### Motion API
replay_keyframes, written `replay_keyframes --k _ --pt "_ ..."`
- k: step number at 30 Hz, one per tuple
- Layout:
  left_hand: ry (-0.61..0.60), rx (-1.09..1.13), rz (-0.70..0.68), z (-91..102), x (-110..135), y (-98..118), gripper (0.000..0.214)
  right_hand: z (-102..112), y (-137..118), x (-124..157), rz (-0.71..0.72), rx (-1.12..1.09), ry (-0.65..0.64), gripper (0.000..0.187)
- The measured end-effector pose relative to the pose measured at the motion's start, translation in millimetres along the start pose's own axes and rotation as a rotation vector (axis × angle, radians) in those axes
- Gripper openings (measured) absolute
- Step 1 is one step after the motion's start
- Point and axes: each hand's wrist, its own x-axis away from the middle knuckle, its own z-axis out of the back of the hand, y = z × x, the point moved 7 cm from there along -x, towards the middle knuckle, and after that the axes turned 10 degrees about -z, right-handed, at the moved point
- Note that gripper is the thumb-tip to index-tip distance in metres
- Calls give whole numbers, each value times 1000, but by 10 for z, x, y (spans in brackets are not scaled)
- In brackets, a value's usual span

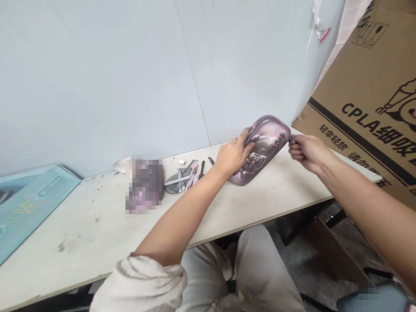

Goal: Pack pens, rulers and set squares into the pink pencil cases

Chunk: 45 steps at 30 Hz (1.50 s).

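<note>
Our left hand (231, 154) clenches the purple case (268, 147) along its left edge, while our right hand (308, 151) pinches its right end. The case sits centre right of the frame, its long axis slanting up rightward above the table (81, 225).

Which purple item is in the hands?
The glossy case, gripped by the left hand and right hand; the blurred item lies on the table.

Glossy plastic case (268, 145), matt cardboard box (367, 108)

The wall (97, 86) stops any reach past the purple case (264, 149), and a cardboard box (367, 108) closes the right (just beside the table (81, 225)).
</note>
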Motion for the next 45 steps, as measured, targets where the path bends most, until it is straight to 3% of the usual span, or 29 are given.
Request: replay_keyframes --k 4,6,8,13,15,17,20,23,24,25,27,28,30,31,32,34,36,39,42,45 --pt "-69 -128 -26 -10 -35 84 58 183 -348 -49 68 157 87 25" --pt "-73 -152 4 -8 -34 64 56 212 -356 -55 68 184 82 25" --pt "-67 -145 69 -41 13 -10 54 180 -163 -42 25 172 61 23" --pt "-54 -92 168 -154 164 -182 51 -85 637 67 -111 186 -36 24" --pt "-60 -96 172 -164 174 -185 51 -94 720 84 -124 203 -42 25" --pt "-100 -115 127 -196 144 -110 52 9 521 52 -75 228 -5 26" --pt "-182 -176 -4 -312 67 116 55 210 -241 16 237 414 179 33" --pt "-218 -220 -105 -428 12 329 57 48 -794 78 394 680 206 47" --pt "-218 -222 -115 -449 6 368 57 -75 -881 133 429 797 207 50" --pt "-210 -216 -107 -456 7 384 56 -216 -925 206 476 876 185 33" --pt "-156 -173 -28 -430 30 335 55 -556 -867 389 672 1313 177 19" --pt "-113 -128 40 -408 52 275 55 -654 -798 469 770 1418 205 16" --pt "-7 24 224 -392 122 102 54 -672 -631 551 892 1378 307 26" --pt "45 121 333 -410 171 -3 54 -580 -531 526 868 1235 367 35" --pt "84 215 443 -447 225 -110 55 -488 -375 442 790 1078 332 48" --pt "85 349 597 -543 323 -291 53 -359 45 172 528 789 113 65" --pt "3 331 596 -540 389 -431 51 -234 451 -74 231 577 2 67" --pt "-93 24 427 -212 543 -653 48 -46 791 -301 -38 474 73 62" --pt "-174 -358 427 245 895 -941 44 -90 879 -483 -114 471 93 56" --pt "-398 -545 464 424 1268 -1124 53 -429 872 -707 -59 562 64 56"
